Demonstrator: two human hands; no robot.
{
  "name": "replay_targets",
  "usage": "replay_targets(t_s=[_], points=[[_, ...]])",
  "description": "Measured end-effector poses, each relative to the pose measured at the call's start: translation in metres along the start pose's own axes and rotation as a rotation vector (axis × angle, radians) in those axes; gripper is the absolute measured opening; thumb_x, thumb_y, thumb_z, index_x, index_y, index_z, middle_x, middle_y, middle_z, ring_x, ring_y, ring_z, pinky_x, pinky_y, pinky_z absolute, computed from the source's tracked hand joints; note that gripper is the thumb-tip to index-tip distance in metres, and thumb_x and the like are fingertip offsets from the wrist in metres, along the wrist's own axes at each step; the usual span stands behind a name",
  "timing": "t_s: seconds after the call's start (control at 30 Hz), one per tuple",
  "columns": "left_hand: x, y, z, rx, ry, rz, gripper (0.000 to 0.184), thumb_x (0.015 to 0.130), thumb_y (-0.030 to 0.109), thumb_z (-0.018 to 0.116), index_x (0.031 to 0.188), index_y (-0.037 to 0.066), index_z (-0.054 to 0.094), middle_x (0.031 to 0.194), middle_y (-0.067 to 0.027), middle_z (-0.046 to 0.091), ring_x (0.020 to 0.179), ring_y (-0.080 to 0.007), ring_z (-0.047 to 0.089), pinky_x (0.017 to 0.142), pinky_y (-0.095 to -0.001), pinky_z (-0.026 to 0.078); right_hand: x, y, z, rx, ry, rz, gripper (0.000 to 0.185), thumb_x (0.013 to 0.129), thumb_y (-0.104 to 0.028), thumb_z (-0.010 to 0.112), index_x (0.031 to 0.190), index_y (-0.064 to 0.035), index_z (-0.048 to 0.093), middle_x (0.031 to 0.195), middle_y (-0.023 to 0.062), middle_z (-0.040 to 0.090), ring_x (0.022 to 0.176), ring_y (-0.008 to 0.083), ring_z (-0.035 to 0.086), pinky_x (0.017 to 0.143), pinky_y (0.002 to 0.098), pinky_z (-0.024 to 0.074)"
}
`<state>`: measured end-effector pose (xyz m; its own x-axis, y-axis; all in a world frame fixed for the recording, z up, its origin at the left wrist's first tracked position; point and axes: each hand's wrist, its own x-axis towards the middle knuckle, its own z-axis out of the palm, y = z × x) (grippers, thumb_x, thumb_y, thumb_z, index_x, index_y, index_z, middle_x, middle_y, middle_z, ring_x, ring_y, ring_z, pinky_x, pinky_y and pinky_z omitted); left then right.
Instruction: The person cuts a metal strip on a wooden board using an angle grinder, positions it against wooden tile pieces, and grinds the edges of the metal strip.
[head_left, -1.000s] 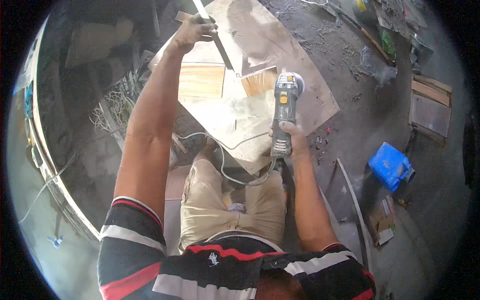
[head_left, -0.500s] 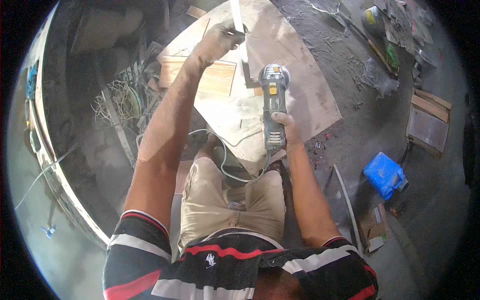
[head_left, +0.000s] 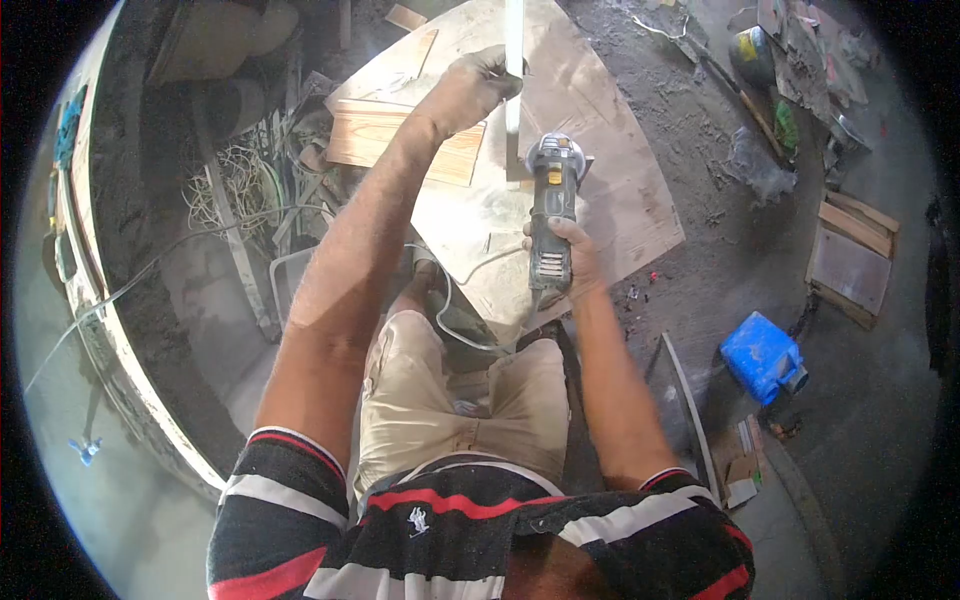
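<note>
Nearest, at the bottom of the frame, were a striped knit shirt [head_left: 440, 510] and creased tan shorts [head_left: 455, 400], the knees spread on either side of a pale, flexible cord [head_left: 465, 338]. Just above the right knee, the right hand [head_left: 572, 255] had its fingers wrapped around the lower body of a grinder [head_left: 551, 205], a dusty dark tube of hard casing with vent slots; that grip probably kept the round metal head pointed away from the body. The grinder was right of the frame's middle, over a broad, pale board [head_left: 635, 190], scuffed and flat, whose near corner pointed toward the knees. Whether the head touched the board could not be told.

Farther up, the left hand [head_left: 480, 90] held its fingers narrow, pinched on a long, straight, shiny strip [head_left: 514, 40], perhaps to steady it; the grinder hid part of its lower end. Left of it, a smooth plank [head_left: 370, 133] with orange-brown grain lay on the board, partly behind the left forearm.

Beyond the board, a blue plastic jug [head_left: 757, 350] lay at right, and a tangle of stiff strands [head_left: 235, 190] at left, on the rough, grey ground [head_left: 690, 220].
</note>
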<state>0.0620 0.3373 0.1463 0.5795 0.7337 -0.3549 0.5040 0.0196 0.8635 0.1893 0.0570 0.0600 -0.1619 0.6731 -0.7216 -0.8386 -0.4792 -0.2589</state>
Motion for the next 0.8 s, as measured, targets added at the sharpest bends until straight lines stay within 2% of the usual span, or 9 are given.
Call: replay_targets(t_s=[0.17, 0.23, 0.37, 0.43, 0.53, 0.8], points=[[0.000, -0.001, 0.001, -0.021, -0.010, -0.020, 0.026, 0.099, 0.010, 0.068, 0.124, 0.002, 0.069, 0.102, -0.0045, 0.073, 0.090, -0.0111, 0.066, 0.083, -0.0283, 0.054, 0.006, 0.006, -0.001, 0.089, -0.030, 0.001, 0.040, 0.090, -0.023, 0.071, 0.119, 0.0031, 0.060, 0.097, 0.0171, 0.070, 0.080, 0.0241, 0.072, 0.064, 0.0329, 0.0623], [0.000, -0.007, 0.004, -0.075, 0.024, 0.022, 0.025, 0.094, 0.010, 0.069, 0.119, 0.004, 0.070, 0.098, -0.0092, 0.073, 0.091, -0.0173, 0.067, 0.084, -0.0342, 0.054, 0.009, 0.008, -0.002, 0.128, -0.038, -0.010, 0.040, 0.090, -0.023, 0.071, 0.119, 0.0029, 0.060, 0.097, 0.0177, 0.070, 0.080, 0.0250, 0.072, 0.064, 0.0335, 0.0628], [0.001, -0.010, 0.005, -0.098, 0.021, 0.035, 0.024, 0.094, 0.009, 0.069, 0.118, 0.003, 0.070, 0.099, -0.0095, 0.073, 0.093, -0.0178, 0.068, 0.086, -0.0345, 0.055, 0.012, 0.010, -0.004, 0.132, -0.041, 0.000, 0.041, 0.090, -0.023, 0.071, 0.120, 0.0025, 0.059, 0.098, 0.0183, 0.069, 0.081, 0.0259, 0.073, 0.065, 0.0345, 0.0635], [-0.001, -0.006, 0.004, -0.062, -0.015, 0.006, 0.031, 0.100, 0.005, 0.065, 0.131, 0.000, 0.067, 0.111, -0.0091, 0.074, 0.105, -0.0158, 0.070, 0.096, -0.0306, 0.057, 0.011, 0.010, -0.003, 0.164, -0.054, -0.001, 0.040, 0.090, -0.022, 0.071, 0.120, 0.0020, 0.059, 0.098, 0.0190, 0.070, 0.081, 0.0267, 0.073, 0.065, 0.0348, 0.0638], [-0.003, -0.001, 0.004, -0.001, 0.000, -0.024, 0.030, 0.100, 0.004, 0.065, 0.130, 0.000, 0.067, 0.113, -0.0109, 0.074, 0.108, -0.0172, 0.070, 0.100, -0.0313, 0.056, 0.011, 0.009, -0.002, 0.180, -0.057, 0.011, 0.040, 0.090, -0.021, 0.071, 0.120, 0.0021, 0.059, 0.098, 0.0195, 0.070, 0.080, 0.0272, 0.073, 0.064, 0.0347, 0.0637], [-0.004, 0.001, 0.003, 0.007, -0.012, -0.027, 0.026, 0.102, 0.007, 0.064, 0.127, 0.000, 0.068, 0.110, -0.0080, 0.074, 0.102, -0.0147, 0.070, 0.094, -0.0302, 0.057, 0.011, 0.006, 0.001, 0.210, -0.071, 0.011, 0.041, 0.090, -0.021, 0.071, 0.121, 0.0026, 0.059, 0.098, 0.0196, 0.070, 0.080, 0.0272, 0.074, 0.063, 0.0345, 0.0644]])
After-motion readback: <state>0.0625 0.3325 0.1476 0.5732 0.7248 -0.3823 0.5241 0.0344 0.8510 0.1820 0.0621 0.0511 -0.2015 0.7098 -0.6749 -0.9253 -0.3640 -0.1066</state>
